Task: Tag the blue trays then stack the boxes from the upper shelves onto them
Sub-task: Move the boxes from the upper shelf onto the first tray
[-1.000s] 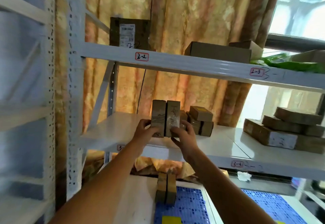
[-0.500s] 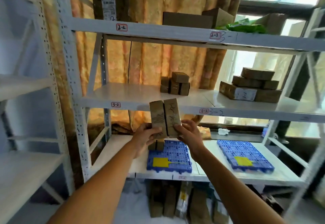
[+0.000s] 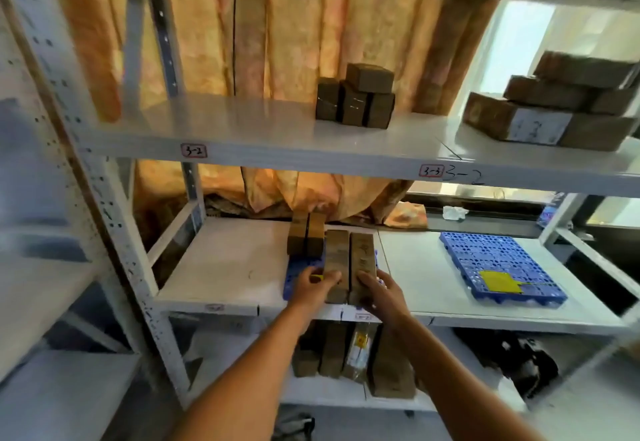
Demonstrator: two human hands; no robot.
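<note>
Both hands (image 3: 349, 290) clasp two boxes (image 3: 349, 264) over blue tray (image 3: 298, 272) on white shelf (image 3: 228, 267).

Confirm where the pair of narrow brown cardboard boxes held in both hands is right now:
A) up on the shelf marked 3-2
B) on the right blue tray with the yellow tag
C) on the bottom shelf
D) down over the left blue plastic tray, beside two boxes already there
D: the left hand and right hand hold the pair of narrow brown cardboard boxes over the left blue plastic tray, next to the two boxes already standing there.
</note>
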